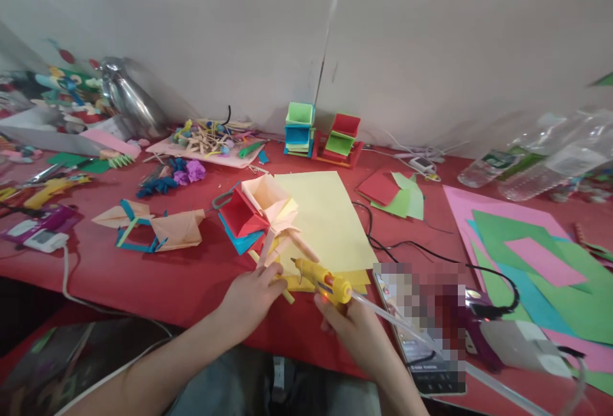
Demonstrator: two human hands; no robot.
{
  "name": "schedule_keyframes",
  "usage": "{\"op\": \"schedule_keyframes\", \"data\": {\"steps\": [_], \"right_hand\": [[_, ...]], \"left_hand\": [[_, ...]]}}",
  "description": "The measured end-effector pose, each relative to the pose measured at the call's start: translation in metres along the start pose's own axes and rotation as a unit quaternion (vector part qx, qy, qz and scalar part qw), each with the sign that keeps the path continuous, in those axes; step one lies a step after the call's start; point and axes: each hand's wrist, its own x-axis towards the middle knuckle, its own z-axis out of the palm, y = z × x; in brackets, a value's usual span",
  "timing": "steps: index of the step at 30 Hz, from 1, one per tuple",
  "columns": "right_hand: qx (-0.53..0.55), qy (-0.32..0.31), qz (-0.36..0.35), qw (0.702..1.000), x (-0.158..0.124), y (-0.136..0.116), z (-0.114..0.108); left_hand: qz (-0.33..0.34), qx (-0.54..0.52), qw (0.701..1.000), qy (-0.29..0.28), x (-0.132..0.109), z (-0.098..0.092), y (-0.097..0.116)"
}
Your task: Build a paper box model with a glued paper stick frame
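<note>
My right hand (348,323) is closed around a yellow hot glue gun (322,281), its nozzle pointing left. A long clear glue stick (407,323) runs out of its back end. With bent fingers, my left hand (253,295) grips the lower end of a folded paper model (268,196) made of peach, red, blue and yellow pieces. Peach strips stick out from the model near the nozzle. Under it lie pale yellow sheets (330,212) of paper. Whether the nozzle touches the model, I cannot tell.
A phone (416,339) and a purple power strip (483,333) lie to the right. Cut coloured paper (531,269) is spread beyond them. Another folded model (153,231) sits at left. Small paper boxes (299,129), bottles (550,154) and a metal jug (131,100) line the white partition (191,39).
</note>
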Motion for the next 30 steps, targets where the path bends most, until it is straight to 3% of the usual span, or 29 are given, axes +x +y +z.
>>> {"op": "schedule_keyframes", "data": {"steps": [8, 13, 22, 25, 30], "right_hand": [[0.047, -0.077, 0.036, 0.995, 0.015, 0.013, 0.008], [0.066, -0.12, 0.053, 0.989, 0.028, 0.012, 0.012], [0.065, -0.12, 0.068, 0.988, 0.037, -0.003, 0.004], [0.058, -0.114, 0.065, 0.99, 0.034, -0.002, 0.0], [0.063, -0.077, 0.057, 0.993, 0.026, 0.002, -0.008]], "left_hand": [[0.041, -0.073, 0.975, 0.204, -0.014, 0.016, -0.005], [0.036, -0.115, 0.96, 0.252, -0.015, 0.026, -0.002], [-0.016, -0.219, 0.95, 0.223, -0.027, 0.028, 0.006], [-0.011, -0.185, 0.963, 0.197, -0.028, 0.021, 0.008], [0.039, -0.017, 0.994, 0.098, -0.016, 0.011, 0.011]]}}
